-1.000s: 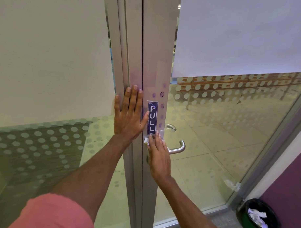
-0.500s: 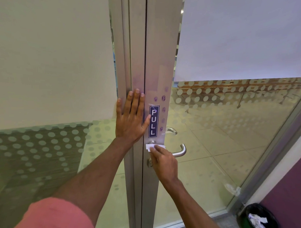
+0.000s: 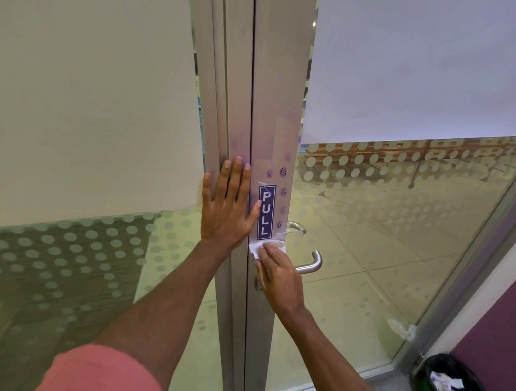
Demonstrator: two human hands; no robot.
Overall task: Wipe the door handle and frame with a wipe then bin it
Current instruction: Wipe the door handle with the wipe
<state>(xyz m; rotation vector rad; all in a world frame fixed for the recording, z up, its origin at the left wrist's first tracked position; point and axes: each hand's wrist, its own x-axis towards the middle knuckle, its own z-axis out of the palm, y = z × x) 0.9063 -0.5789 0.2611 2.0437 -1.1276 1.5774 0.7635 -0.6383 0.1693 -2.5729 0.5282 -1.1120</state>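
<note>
A glass door with a silver metal frame (image 3: 272, 92) stands right in front of me. A blue PULL sticker (image 3: 266, 212) is on the frame. My left hand (image 3: 226, 209) lies flat and open against the frame, left of the sticker. My right hand (image 3: 278, 278) presses a white wipe (image 3: 257, 248) onto the frame just below the sticker. The silver lever handle (image 3: 310, 265) juts out to the right of my right hand, partly hidden by it.
A black bin (image 3: 446, 374) holding crumpled white paper sits on the floor at the lower right, beside a purple wall (image 3: 507, 333). Frosted panels and dot patterns cover the glass on both sides. A crumpled scrap (image 3: 403, 329) lies near the door's bottom right corner.
My right hand has slid the wipe down and turned its fingers leftward across the frame below the sticker. My left hand has stayed flat in place.
</note>
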